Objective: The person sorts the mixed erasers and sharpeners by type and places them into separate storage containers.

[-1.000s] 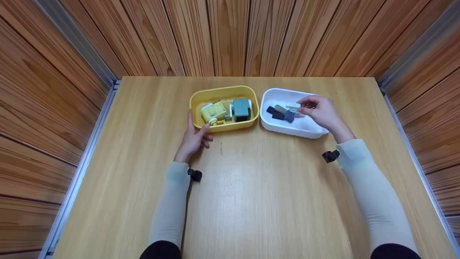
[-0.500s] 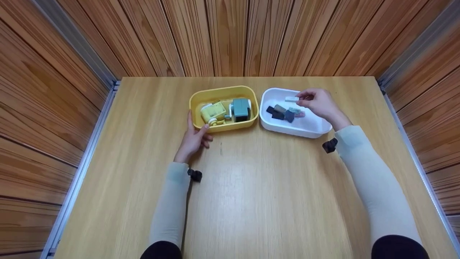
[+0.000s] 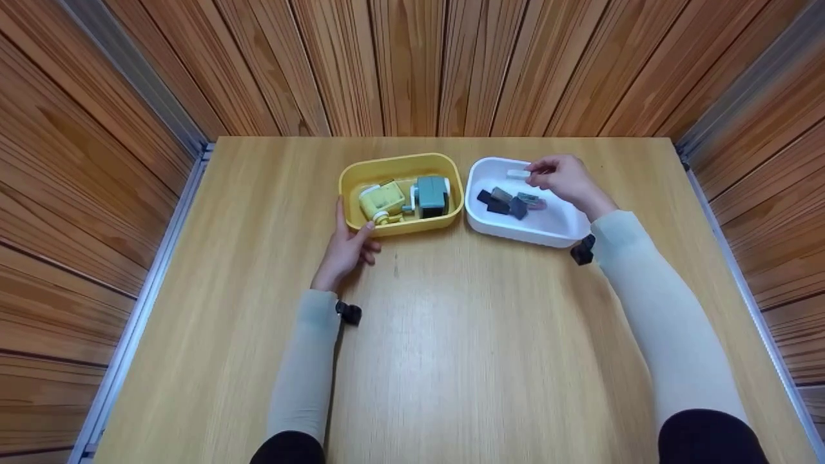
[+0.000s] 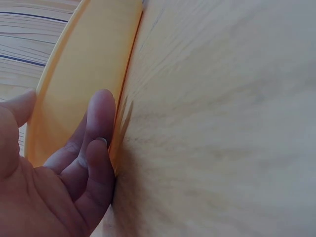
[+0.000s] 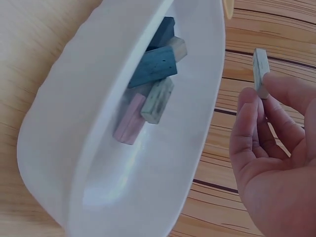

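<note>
In the head view my right hand (image 3: pixel 565 179) is above the right end of the white box (image 3: pixel 567 235). Its thumb and fingers pinch a small pale eraser (image 5: pixel 260 69) by one end. Inside that box lie smudged erasers: dark blue ones (image 5: pixel 155 65), a pale green one (image 5: pixel 158 100) and a pink one (image 5: pixel 129 120). At the near left corner of the yellow box (image 3: pixel 406 227), my left hand (image 3: pixel 345 251) touches the outside. Its thumb lies at the front rim and a straight finger along the left side. The other fingers, loosely bent, are beside the wall in the left wrist view.
A yellow pencil sharpener (image 3: pixel 385 200) and a teal crank sharpener (image 3: pixel 432 195) lie in the yellow box. Both boxes stand side by side near the back of the wooden table (image 3: pixel 451 354). Wood-panelled walls (image 3: pixel 412 64) enclose the table.
My right hand has lifted the pale eraser away from the other erasers, moving slightly back and left over the white box. The left hand and the yellow box have not moved.
</note>
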Available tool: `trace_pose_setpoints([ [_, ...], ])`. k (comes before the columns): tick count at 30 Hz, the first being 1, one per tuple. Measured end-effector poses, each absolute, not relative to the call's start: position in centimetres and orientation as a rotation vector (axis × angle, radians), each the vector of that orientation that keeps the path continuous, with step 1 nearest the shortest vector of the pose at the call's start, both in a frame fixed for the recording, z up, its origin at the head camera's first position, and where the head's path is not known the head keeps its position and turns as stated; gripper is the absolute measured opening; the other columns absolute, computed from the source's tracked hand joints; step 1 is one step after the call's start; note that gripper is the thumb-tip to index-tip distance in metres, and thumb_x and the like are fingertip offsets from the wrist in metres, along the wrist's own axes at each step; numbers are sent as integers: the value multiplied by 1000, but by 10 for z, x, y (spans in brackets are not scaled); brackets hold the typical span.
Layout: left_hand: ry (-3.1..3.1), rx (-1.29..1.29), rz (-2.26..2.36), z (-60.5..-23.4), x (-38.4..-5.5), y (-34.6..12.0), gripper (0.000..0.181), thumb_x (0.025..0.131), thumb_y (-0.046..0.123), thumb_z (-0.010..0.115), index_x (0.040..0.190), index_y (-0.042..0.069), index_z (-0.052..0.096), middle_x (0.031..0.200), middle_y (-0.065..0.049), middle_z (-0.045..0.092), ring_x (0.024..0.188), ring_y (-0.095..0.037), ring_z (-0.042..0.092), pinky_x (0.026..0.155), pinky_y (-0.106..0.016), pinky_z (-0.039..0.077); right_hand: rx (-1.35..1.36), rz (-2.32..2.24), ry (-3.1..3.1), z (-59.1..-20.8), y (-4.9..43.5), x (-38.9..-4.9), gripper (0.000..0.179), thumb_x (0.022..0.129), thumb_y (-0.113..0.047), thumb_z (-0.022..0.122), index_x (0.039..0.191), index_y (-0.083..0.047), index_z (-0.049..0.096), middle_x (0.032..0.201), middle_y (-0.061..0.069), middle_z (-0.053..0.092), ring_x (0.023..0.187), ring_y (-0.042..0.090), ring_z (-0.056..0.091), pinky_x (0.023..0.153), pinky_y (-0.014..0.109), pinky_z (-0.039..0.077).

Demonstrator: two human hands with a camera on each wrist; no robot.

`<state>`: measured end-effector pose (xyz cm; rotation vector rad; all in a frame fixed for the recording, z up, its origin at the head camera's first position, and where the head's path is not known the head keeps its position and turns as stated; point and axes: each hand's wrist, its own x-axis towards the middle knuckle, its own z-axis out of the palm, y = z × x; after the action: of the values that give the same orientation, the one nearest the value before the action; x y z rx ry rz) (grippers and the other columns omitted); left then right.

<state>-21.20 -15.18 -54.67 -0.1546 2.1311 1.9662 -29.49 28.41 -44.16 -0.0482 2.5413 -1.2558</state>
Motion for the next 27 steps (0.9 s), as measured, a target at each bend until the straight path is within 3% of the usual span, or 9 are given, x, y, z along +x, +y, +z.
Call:
trace_pose_setpoints([
  [5, 2125, -148, 1956, -546, -212, -153, 92, 97, 49, 59, 154, 50, -13, 96, -24, 69, 69, -34, 65, 64, -42, 59, -12, -1237, 2528, -449, 281, -300, 31, 101, -12, 59, 129, -3, 62, 124, 16, 61, 113, 34, 55, 102, 50, 44],
  [14, 2070, -186, 1929, -545, -216, -155, 90, 102, 39, 55, 154, 45, -18, 104, -30, 67, 82, -48, 64, 74, -53, 57, 29, -1110, 2538, -468, 280, -307, 29, 99, -16, 61, 126, -5, 64, 119, 14, 59, 108, 29, 51, 93, 40, 44],
  [20, 2104, -157, 1947, -544, -213, -154, 89, 101, 42, 56, 154, 49, -15, 101, -28, 68, 78, -45, 65, 71, -51, 58, 9, -1079, 2565, -481, 278, -309, 26, 99, -13, 62, 124, -5, 66, 117, 14, 59, 103, 28, 52, 82, 35, 48],
  [27, 2142, -140, 1954, -547, -212, -153, 91, 99, 47, 59, 154, 49, -13, 94, -24, 70, 68, -36, 65, 63, -44, 59, 22, -1131, 2596, -492, 278, -307, 27, 98, -10, 63, 124, -5, 66, 116, 13, 61, 102, 26, 53, 85, 35, 47],
])
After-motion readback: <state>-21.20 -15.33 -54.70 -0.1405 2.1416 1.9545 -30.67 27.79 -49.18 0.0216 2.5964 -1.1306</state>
